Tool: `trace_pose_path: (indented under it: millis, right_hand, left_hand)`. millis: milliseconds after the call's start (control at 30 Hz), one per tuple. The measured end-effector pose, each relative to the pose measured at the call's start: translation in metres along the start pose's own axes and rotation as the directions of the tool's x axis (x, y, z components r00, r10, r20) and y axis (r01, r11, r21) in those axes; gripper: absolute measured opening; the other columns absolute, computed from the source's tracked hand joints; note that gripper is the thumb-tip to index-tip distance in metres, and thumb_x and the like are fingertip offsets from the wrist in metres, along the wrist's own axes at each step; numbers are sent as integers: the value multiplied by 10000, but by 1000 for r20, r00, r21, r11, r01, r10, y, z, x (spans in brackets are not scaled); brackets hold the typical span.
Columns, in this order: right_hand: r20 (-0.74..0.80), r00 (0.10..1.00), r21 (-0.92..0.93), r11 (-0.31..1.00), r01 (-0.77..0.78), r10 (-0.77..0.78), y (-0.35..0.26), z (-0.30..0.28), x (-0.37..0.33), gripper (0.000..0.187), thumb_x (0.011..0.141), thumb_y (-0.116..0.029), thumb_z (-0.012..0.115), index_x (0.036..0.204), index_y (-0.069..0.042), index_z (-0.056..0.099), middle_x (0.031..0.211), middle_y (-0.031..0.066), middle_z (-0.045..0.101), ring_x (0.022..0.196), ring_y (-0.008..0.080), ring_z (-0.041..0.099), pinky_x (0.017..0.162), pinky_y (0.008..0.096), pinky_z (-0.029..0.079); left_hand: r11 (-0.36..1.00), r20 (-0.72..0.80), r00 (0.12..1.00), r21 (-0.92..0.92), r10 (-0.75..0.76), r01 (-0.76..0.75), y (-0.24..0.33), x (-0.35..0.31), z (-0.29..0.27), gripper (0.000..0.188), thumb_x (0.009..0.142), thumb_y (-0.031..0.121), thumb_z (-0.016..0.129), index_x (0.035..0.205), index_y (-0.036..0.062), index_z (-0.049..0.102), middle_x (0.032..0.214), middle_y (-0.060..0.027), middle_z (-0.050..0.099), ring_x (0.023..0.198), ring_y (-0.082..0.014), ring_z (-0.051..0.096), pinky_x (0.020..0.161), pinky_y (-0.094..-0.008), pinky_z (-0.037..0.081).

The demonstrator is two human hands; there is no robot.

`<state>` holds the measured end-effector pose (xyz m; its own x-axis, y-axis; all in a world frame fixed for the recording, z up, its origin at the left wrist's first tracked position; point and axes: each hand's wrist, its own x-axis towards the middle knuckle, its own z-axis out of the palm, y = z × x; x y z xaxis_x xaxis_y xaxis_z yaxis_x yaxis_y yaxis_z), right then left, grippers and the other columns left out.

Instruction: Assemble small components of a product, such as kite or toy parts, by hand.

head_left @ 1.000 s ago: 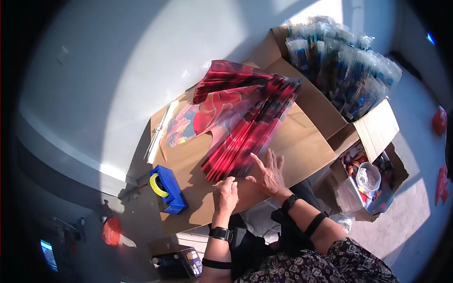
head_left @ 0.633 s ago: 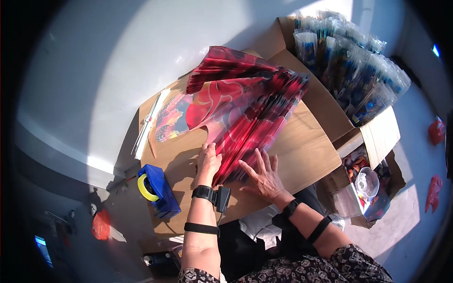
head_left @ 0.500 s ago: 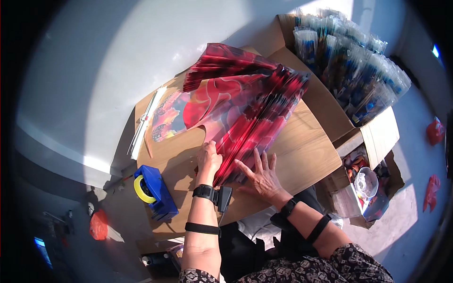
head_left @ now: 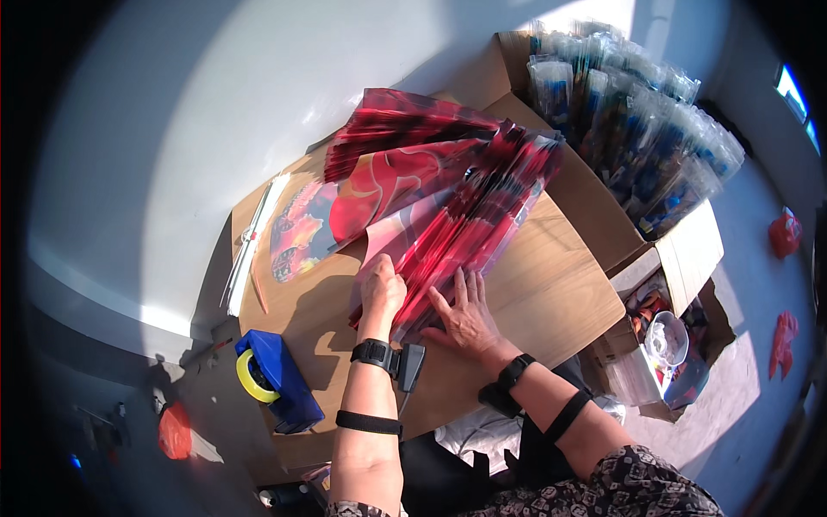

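A large bundle of red, pink and black printed material (head_left: 469,220), finely pleated in places, lies fanned out on the table. My left hand (head_left: 382,295) is closed at its near left edge, the fingers curled round that edge. On the near right side rests my right hand (head_left: 469,317), open, its fingers stretched out and the fingertips against the pleats. To the left, a flat printed sheet (head_left: 301,226) in grey, red and yellow lies partly under the bundle. Both wrists wear black straps with small devices.
The table (head_left: 551,284) has a rounded right edge. A blue tape dispenser (head_left: 289,388) with yellow tape and a tied bundle of white strips (head_left: 245,254) lie at left. A cardboard box (head_left: 586,207) with several clear-bagged packs stands at right, above another open box (head_left: 642,370) of scraps.
My right hand has shifted slightly left and up against the pleats, its fingers closer together. My left hand keeps its hold on the near edge. The view has tilted slightly.
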<state>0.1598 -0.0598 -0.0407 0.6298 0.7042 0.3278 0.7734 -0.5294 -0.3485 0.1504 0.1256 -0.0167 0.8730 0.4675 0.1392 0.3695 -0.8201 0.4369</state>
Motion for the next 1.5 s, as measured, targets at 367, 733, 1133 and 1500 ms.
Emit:
trace_pose_path:
  millis: [367, 733, 1133, 1500]
  right_hand:
    - [-193, 934, 526, 835, -160, 300, 29, -21, -48, 513, 771, -247, 684, 1207, -71, 481, 1275, 199, 428, 1115, 353, 493, 929, 378, 437]
    - [-69, 523, 854, 321, -410, 850, 135, -121, -241, 61, 828, -43, 576, 819, 13, 599, 672, 35, 608, 572, 84, 589, 517, 204, 469]
    - [-259, -67, 639, 119, -760, 964, 253, -152, -415, 72, 728, -45, 613, 739, 21, 640, 587, 66, 617, 506, 103, 578, 480, 255, 472]
    - [-12, 185, 317, 179, -931, 983, 261, -133, -409, 172, 661, -146, 659, 770, -14, 642, 801, 179, 635, 772, 313, 626, 727, 363, 498]
  left_hand:
    - [994, -174, 979, 62, 102, -93, 2, -23, -9, 295, 728, 90, 668, 986, 8, 552, 966, -167, 555, 946, -356, 502, 831, -430, 410]
    - [982, -183, 966, -1, 185, -188, 31, -176, 14, 533, 818, 128, 582, 1303, 24, 389, 1260, -243, 426, 1181, -393, 393, 990, -475, 319]
    - [983, -269, 946, 70, 183, -170, 24, -174, 29, 438, 840, 139, 546, 1238, -10, 438, 1209, -253, 459, 1118, -399, 437, 942, -477, 353]
    - [983, -274, 946, 103, 175, -152, 26, -175, 31, 429, 835, 108, 541, 1231, -27, 443, 1199, -255, 464, 1117, -399, 438, 951, -459, 346]
